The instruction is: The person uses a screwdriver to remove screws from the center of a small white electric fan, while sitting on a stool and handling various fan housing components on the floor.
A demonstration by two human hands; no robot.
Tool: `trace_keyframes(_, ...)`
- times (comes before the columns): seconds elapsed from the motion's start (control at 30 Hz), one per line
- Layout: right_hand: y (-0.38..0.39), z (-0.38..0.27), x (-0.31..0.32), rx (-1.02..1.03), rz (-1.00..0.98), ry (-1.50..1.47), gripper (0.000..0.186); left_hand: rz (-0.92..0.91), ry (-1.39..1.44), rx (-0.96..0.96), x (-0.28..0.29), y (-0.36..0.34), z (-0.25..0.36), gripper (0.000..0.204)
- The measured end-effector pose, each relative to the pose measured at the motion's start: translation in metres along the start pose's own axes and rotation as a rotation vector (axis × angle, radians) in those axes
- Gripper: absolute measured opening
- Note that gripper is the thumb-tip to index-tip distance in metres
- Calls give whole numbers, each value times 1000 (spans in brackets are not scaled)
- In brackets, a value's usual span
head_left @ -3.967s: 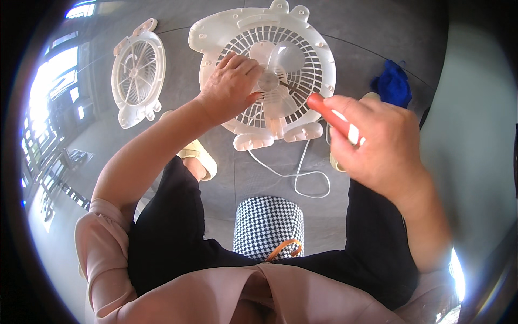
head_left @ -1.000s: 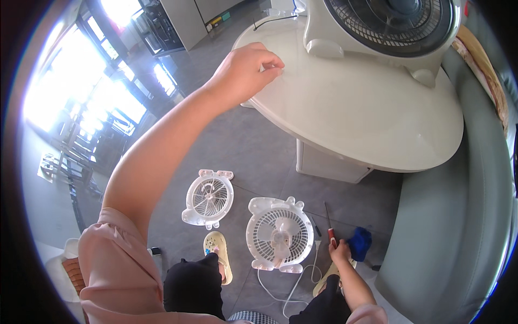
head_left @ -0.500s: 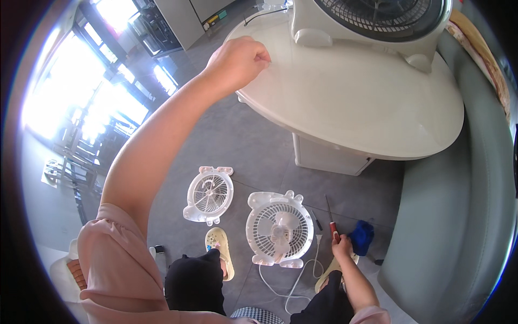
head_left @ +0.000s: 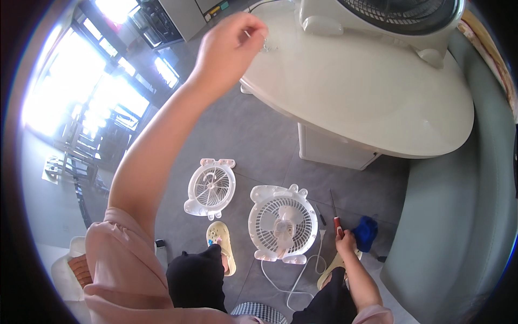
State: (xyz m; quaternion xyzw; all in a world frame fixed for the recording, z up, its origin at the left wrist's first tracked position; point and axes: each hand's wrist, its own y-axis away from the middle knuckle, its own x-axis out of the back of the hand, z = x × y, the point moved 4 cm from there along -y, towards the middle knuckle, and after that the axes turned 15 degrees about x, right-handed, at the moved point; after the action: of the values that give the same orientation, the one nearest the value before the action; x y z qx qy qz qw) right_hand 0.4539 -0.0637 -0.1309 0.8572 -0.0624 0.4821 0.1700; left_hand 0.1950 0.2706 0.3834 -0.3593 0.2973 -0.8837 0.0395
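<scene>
My left hand is raised over the left end of the white table, its fingers curled inward; anything between the fingertips is too small to make out. Beside it on the tabletop lie several tiny metal pieces that look like screws. Low on the right, my right hand grips the red handle of a screwdriver, whose long thin shaft points away from me. A white fan body with exposed blades lies on the floor between my feet. To its left rests a separate white round fan grille.
A large white fan housing with a dark round grille stands on the table. A dark slim tool lies near the fan body. A white cable loops over the floor. There is a blue bundle by my right hand and a grey-green sofa at right.
My left hand has lifted from the tabletop and moved slightly up and left. The small metal pieces now show beside it. My right hand keeps its hold on the screwdriver.
</scene>
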Motion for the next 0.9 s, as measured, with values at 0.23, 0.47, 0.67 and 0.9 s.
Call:
trace_keyframes(0.23, -5, -32, 35, 96, -6, 36, 25, -476, 247, -17, -5, 159, -14, 16)
trace_keyframes(0.47, -21, -52, 29, 351, -85, 91, 16, -986, 162, 662, -97, 274, -134, 9)
trace_keyframes(0.67, -73, -84, 23, 391, -330, 196, 19, -1084, 53, 897, -151, 317, -187, 16)
trace_keyframes(0.9, -77, -82, -10, 201, -472, 293, 23, -1201, 172, 1047, -178, 365, -205, 15)
